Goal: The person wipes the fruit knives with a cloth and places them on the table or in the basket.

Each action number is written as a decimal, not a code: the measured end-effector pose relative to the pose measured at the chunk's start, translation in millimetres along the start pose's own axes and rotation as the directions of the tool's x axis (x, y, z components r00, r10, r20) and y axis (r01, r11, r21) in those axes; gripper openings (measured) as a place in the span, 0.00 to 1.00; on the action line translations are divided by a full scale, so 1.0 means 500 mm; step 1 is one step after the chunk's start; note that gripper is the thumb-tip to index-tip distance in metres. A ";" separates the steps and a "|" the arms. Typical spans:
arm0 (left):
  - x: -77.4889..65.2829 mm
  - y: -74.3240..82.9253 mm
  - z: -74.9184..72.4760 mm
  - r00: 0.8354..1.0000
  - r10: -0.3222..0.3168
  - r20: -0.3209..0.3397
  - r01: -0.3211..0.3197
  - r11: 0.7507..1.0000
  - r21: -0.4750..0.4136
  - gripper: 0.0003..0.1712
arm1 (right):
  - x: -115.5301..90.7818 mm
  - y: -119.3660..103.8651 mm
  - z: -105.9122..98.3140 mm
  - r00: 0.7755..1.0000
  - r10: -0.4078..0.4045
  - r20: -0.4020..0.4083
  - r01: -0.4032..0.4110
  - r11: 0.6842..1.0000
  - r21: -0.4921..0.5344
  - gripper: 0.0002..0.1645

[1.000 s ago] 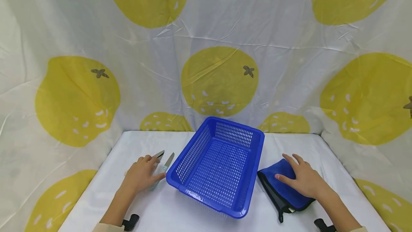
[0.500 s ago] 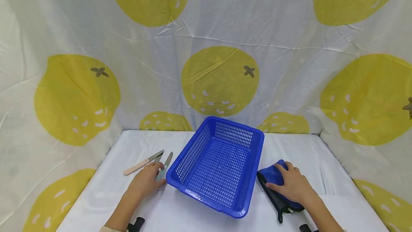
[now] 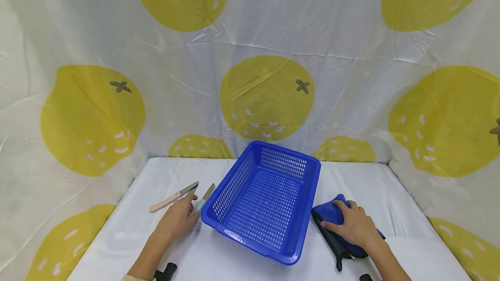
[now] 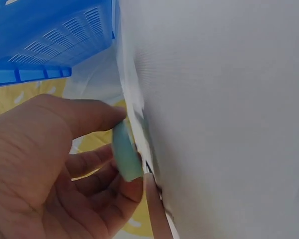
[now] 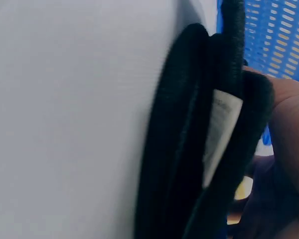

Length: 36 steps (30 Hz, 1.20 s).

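My left hand [image 3: 175,220] pinches a knife [image 3: 208,192] by its pale green handle [image 4: 125,154], thumb on one side and curled fingers on the other. Just left of it lies a knife with a pink handle [image 3: 166,203]; a further blade shows under its tip, partly hidden by my hand. On the right, my right hand [image 3: 353,227] grips a folded blue cloth [image 3: 326,210] with black edging and a small loop. Its dark folded edges and a white label [image 5: 223,129] appear in the right wrist view.
Between my hands stands a blue plastic basket [image 3: 312,194] with slotted walls, set at an angle. Everything rests on a white-covered table [image 3: 234,259], backed by a curtain [image 3: 343,99] printed with yellow lemons.
My left hand has drawn down and back, uncovering the pink handle, and the green-handled knife has tilted rightward. My right hand has moved left and closed on the cloth, which is now bunched.
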<state>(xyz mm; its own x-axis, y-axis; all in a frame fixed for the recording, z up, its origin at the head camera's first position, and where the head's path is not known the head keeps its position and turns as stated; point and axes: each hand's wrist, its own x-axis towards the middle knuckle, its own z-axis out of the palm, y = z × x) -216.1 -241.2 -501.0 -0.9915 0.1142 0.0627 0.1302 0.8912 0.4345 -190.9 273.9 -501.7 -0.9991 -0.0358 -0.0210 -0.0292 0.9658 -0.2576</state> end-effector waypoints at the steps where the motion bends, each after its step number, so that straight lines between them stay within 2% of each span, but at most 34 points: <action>1: 0.001 0.001 -0.001 1.000 0.000 -0.009 0.000 1.000 -0.005 0.28 | 0.001 0.000 0.001 1.000 0.002 0.003 -0.002 1.000 -0.002 0.60; 4: 0.005 0.005 -0.008 0.999 0.011 -0.046 -0.013 0.999 -0.032 0.29 | 0.003 -0.004 0.002 0.999 -0.035 -0.015 0.035 0.999 0.005 0.56; 10: 0.014 0.011 -0.017 0.993 0.059 -0.103 -0.066 0.996 -0.061 0.27 | 0.004 -0.009 0.007 0.991 -0.123 -0.061 0.128 0.988 0.089 0.38; 16: 0.022 0.029 -0.018 0.985 0.107 -0.132 -0.114 0.992 -0.047 0.22 | 0.000 -0.010 0.017 0.986 -0.141 -0.087 0.150 0.983 0.103 0.37; 20: 0.028 0.052 -0.027 0.978 0.130 -0.166 -0.142 0.987 -0.068 0.21 | -0.002 -0.005 0.015 0.977 -0.163 -0.140 0.180 0.977 0.118 0.31; 24: 0.032 0.073 -0.039 0.969 0.149 -0.195 -0.167 0.983 -0.079 0.23 | -0.010 0.001 -0.001 0.962 -0.184 -0.201 0.214 0.967 0.141 0.30; 29: 0.032 0.093 -0.051 0.961 0.164 -0.224 -0.189 0.977 -0.098 0.24 | -0.017 -0.005 -0.038 0.926 -0.226 -0.303 0.276 0.952 0.134 0.30; 32: 0.027 0.109 -0.056 0.956 0.164 -0.242 -0.195 0.975 -0.108 0.25 | -0.019 -0.016 -0.061 0.887 -0.253 -0.386 0.321 0.939 0.123 0.32; 36: 0.020 0.146 -0.065 0.946 0.181 -0.270 -0.217 0.970 -0.109 0.25 | -0.023 -0.038 -0.088 0.834 -0.279 -0.475 0.379 0.917 0.127 0.38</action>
<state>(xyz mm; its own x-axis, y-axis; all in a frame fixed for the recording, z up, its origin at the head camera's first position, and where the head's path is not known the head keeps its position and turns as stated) -216.4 -189.2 -439.6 -0.9122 0.1511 0.3808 0.3422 0.7920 0.5055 -180.2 267.3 -454.0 -0.8396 -0.1770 0.5135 -0.4012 0.8394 -0.3666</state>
